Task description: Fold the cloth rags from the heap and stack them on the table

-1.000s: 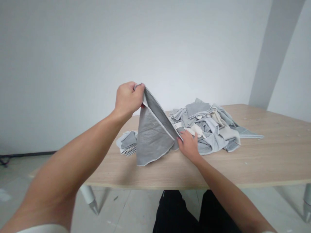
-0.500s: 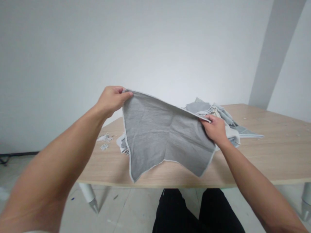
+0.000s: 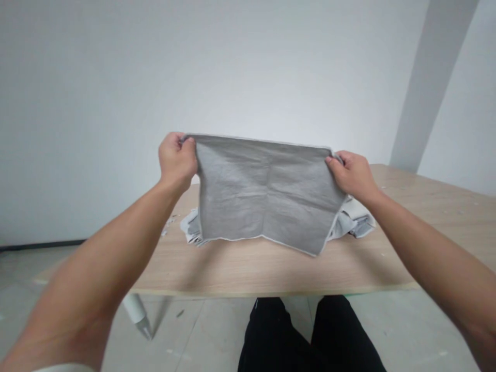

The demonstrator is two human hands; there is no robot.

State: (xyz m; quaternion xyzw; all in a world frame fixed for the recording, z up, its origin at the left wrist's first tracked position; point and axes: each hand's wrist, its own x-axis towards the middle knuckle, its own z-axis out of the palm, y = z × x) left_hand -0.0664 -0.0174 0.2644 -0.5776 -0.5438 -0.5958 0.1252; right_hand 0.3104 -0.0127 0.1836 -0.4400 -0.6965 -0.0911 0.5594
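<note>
A grey cloth (image 3: 267,191) with a pale stitched edge hangs stretched above the table, a crease running down its middle. My left hand (image 3: 178,160) is closed on its upper left corner, thumb towards me. At the upper right corner my right hand (image 3: 352,173) pinches the cloth between thumb and fingers. The top edge runs nearly level between both hands, while the lower edge hangs free, its right corner lowest. Behind the cloth, partly hidden, lie a bundle of grey and white cloths (image 3: 354,217) on the right and more folded cloth (image 3: 191,227) on the left.
The light wooden table (image 3: 248,274) spans the view, with small white scraps (image 3: 167,225) at its left. A pale wall (image 3: 248,67) stands behind it. My legs in black trousers (image 3: 271,336) are under the near edge, beside a table leg (image 3: 137,315).
My right hand has risen with its corner, so the cloth's top edge went from slanting to nearly level. The lower edge has swung up and away. The left hand moved slightly left.
</note>
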